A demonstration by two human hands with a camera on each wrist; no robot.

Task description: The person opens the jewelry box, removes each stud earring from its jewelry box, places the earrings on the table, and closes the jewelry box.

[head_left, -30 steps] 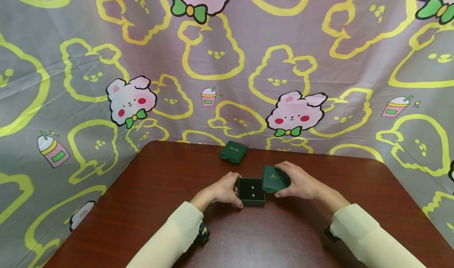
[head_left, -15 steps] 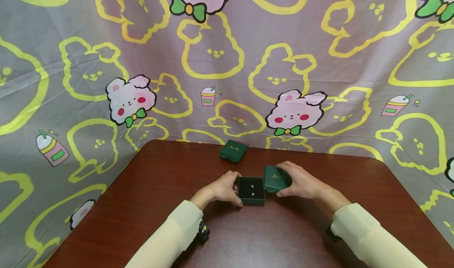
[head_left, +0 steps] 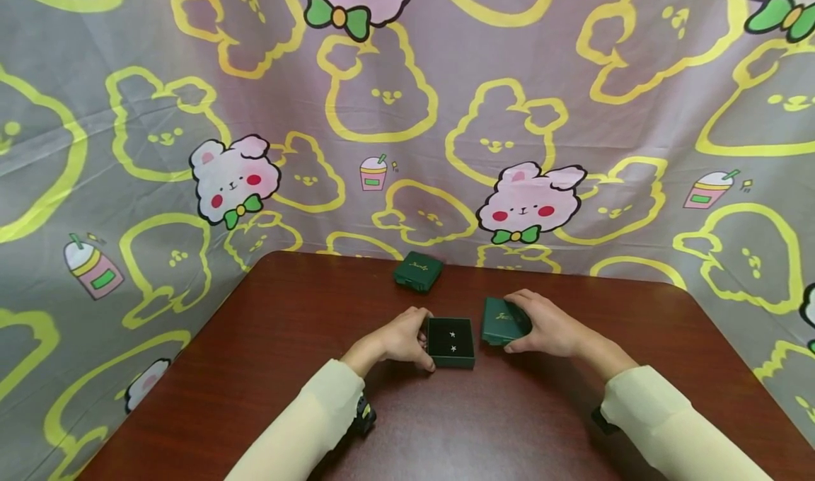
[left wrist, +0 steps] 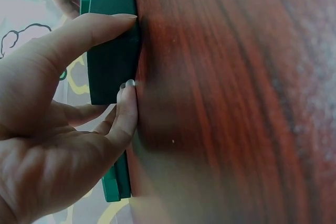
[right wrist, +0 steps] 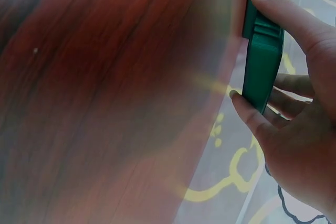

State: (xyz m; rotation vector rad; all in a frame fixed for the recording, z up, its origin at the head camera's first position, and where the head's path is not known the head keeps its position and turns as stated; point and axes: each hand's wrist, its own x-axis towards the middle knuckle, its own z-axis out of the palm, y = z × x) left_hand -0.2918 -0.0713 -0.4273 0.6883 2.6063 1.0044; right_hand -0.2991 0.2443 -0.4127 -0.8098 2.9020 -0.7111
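A small dark green jewelry box (head_left: 453, 361) stands uncovered on the table, its inside lined in black. Two tiny star-shaped earrings (head_left: 453, 342) sit on the lining. My left hand (head_left: 401, 339) grips the left side of this box; the left wrist view shows thumb and fingers against its wall (left wrist: 111, 56). To the right, my right hand (head_left: 550, 325) holds a green lid (head_left: 499, 318) with gold lettering, between thumb and fingers. A gap separates lid and box. The right wrist view shows the lid's edge (right wrist: 261, 69) in the grasp, held a little above the tabletop.
Another green lettered box or lid (head_left: 417, 271) lies near the back edge of the reddish-brown wooden table (head_left: 318, 290). A grey cloth (head_left: 407, 163) printed with cartoon rabbits hangs behind the table and at its sides.
My right hand has carried the lid to the right, away from the edge of the open box. The left hand stays in place on the box.
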